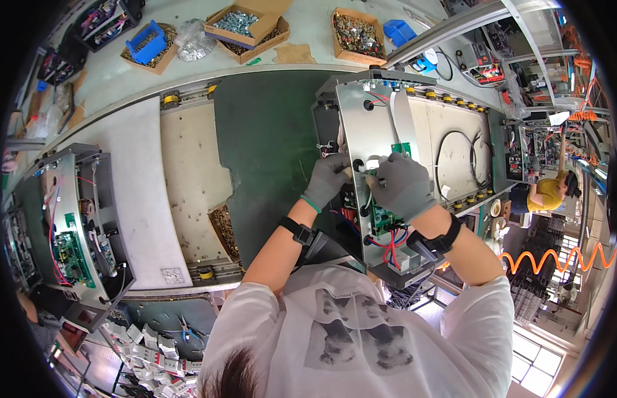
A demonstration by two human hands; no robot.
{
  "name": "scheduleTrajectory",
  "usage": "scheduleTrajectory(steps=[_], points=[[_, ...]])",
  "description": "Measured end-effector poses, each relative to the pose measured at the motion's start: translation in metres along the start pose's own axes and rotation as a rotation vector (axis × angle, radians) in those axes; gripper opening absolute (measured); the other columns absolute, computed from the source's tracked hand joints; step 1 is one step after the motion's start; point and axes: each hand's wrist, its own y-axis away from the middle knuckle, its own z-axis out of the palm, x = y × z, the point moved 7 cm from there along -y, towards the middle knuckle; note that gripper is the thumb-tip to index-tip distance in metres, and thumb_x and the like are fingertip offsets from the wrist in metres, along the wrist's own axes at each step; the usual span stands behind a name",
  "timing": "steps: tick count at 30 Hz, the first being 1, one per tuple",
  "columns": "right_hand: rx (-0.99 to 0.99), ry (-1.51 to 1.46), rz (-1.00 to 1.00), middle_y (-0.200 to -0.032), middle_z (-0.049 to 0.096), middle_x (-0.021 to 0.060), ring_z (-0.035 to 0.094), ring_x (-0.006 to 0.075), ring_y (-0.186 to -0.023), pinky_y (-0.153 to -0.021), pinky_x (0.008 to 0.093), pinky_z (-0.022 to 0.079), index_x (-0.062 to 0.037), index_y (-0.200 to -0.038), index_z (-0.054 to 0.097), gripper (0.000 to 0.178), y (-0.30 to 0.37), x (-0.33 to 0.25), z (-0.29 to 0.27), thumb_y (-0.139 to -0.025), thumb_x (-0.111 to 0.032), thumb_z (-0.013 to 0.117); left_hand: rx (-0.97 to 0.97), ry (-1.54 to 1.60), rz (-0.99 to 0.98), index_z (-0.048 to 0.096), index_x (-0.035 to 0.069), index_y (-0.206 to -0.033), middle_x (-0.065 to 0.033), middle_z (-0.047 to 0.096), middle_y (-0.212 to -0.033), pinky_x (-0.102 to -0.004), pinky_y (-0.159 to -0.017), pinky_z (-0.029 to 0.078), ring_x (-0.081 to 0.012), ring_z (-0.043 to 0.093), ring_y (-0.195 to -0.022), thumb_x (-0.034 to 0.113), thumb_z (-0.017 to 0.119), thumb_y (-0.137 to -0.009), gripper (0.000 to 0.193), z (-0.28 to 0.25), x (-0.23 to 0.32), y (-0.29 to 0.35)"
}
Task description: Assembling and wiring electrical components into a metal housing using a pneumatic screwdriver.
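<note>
An upright silver metal panel (354, 119) stands in a dark grey equipment case (326, 123) in front of me. It carries round black cable holes, a white cable, green circuit boards (386, 221), and red and blue wires (391, 247) near its close end. My left hand (327, 180), in a grey glove, is at the panel's left edge, its fingers bent and pressed together. On the panel's face, my gloved right hand (403, 186) has its fingers curled close to a black hole and the white cable. What either hand's fingertips hold is hidden.
A similar case with boards (73, 245) stands far left on the line. Cartons of screws (359, 34) and a blue bin (148, 43) line the back bench. A black cable (454, 159) lies right of the case. An orange coiled hose (554, 265) hangs at right; a co-worker (548, 192) stands beyond.
</note>
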Motion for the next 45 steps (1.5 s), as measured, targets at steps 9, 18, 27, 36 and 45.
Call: scheduleTrajectory(steps=[9,18,27,36,45], points=[[0.269,0.3,-0.277,-0.089,0.056,0.007,0.057,0.0223,-0.084,-0.068,0.0355,0.044,-0.011,-0.09,0.06,0.028,-0.013,-0.038,-0.01,-0.068,-0.025,0.07,0.016,-0.069,0.05,0.065,0.001,-0.095,0.0032,0.052,-0.072,-0.021,-0.055,0.04,-0.0023,0.046,-0.062,0.015,0.065,-0.087,0.015,0.004,-0.002,0.02],[0.114,0.178,-0.265,-0.081,0.061,0.0095,0.059,0.0298,-0.083,-0.073,0.0402,0.047,-0.0108,-0.082,0.06,0.014,-0.034,0.0,-0.006,-0.069,-0.005,0.061,0.477,-0.32,0.244,0.063,0.001,-0.099,-0.0043,0.063,-0.086,-0.0244,-0.07,0.048,-0.01,0.058,-0.078,0.002,0.056,-0.085,0.016,-0.032,0.029,0.047],[0.166,0.324,-0.066,-0.086,0.061,0.0069,0.058,0.026,-0.089,-0.074,0.037,0.048,-0.0177,-0.083,0.071,0.014,0.012,0.072,-0.036,-0.073,-0.01,0.064,0.492,-0.574,0.516,0.058,0.007,-0.095,-0.0109,0.058,-0.091,-0.0352,-0.068,0.05,-0.0269,0.061,-0.08,0.004,0.056,-0.081,0.015,-0.001,0.095,0.063],[-0.212,-0.416,0.128,-0.078,0.065,0.009,0.06,0.0248,-0.068,-0.063,0.0348,0.048,-0.0073,-0.096,0.066,0.02,0.018,0.048,-0.008,-0.083,-0.021,0.059,0.051,-0.192,0.307,0.056,0.003,-0.105,-0.0009,0.058,-0.084,-0.0212,-0.065,0.046,-0.0067,0.055,-0.073,0.012,0.067,-0.084,0.025,0.062,0.082,0.066],[-0.359,-1.578,0.31,-0.067,0.057,0.0001,0.048,0.0057,-0.05,-0.043,0.0208,0.037,0.0016,-0.1,0.063,0.026,0.025,0.045,0.042,-0.088,-0.021,0.064,0.085,0.281,-0.032,0.057,0.0,-0.101,-0.0045,0.064,-0.088,-0.0213,-0.066,0.048,-0.0081,0.059,-0.075,0.003,0.063,-0.085,0.017,0.068,0.069,0.069]])
